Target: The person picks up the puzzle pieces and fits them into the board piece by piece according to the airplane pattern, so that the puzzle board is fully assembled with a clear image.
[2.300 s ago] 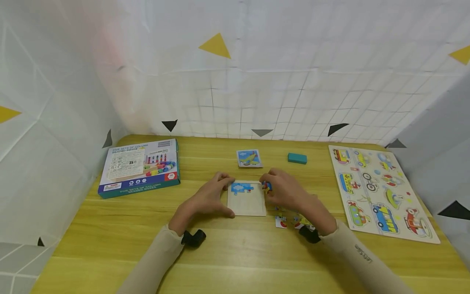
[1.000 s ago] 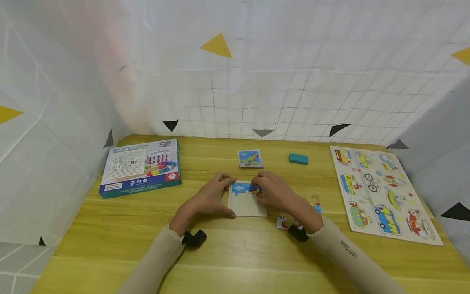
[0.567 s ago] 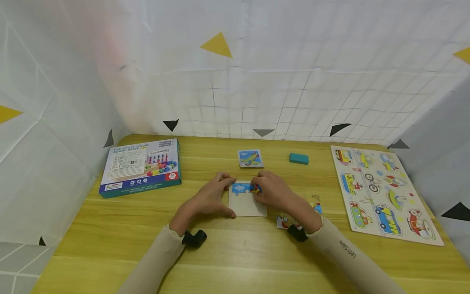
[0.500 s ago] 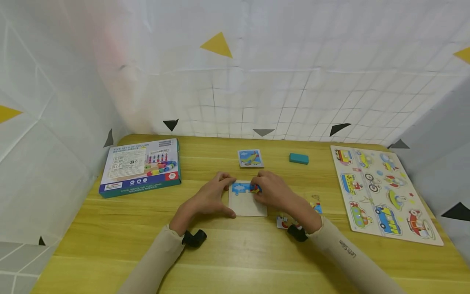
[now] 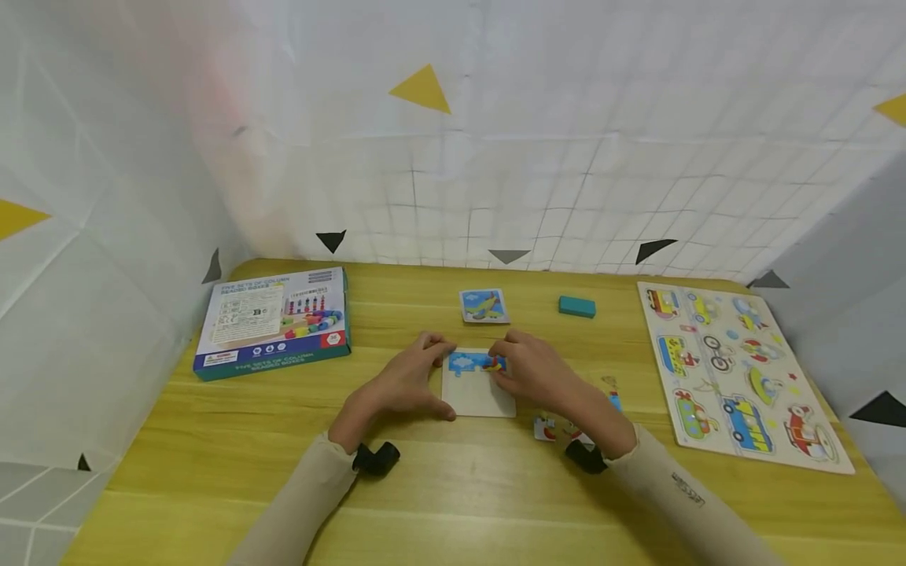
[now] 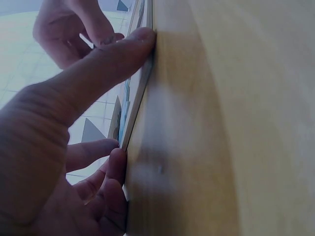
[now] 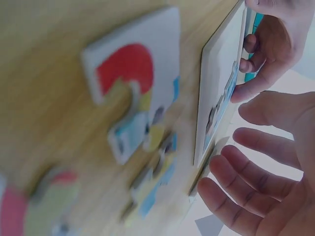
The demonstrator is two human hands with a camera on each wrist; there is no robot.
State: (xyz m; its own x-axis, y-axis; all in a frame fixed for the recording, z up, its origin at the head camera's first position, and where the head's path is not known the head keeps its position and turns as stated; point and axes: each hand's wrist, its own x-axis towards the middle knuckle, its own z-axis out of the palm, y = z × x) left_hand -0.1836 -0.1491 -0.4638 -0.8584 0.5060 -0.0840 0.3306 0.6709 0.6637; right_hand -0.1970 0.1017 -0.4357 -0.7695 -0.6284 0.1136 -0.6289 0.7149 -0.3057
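A small square wooden puzzle tray [image 5: 477, 397] lies flat before me, with blue sky pieces [image 5: 463, 362] joined along its far side. At its far right corner sits a jigsaw piece with red and yellow on it [image 5: 493, 365]. My left hand [image 5: 405, 381] holds the tray by its left side, thumb at the near corner and fingertips at the far one. My right hand [image 5: 534, 373] is over the tray's right edge; the right wrist view shows its fingers loosely bent, with nothing between them. Loose jigsaw pieces [image 7: 165, 59] lie right of the tray, partly hidden under the right forearm.
Behind the tray lies a square airplane picture [image 5: 484, 306], with a teal block [image 5: 576, 306] to its right. A large vehicle peg puzzle [image 5: 736, 373] takes up the table's right side. On the left is a beaded-toy box [image 5: 276, 322].
My right hand brought the red and yellow piece from the tray's right edge into its far right corner, then let go and drew slightly right. The left hand keeps its hold.
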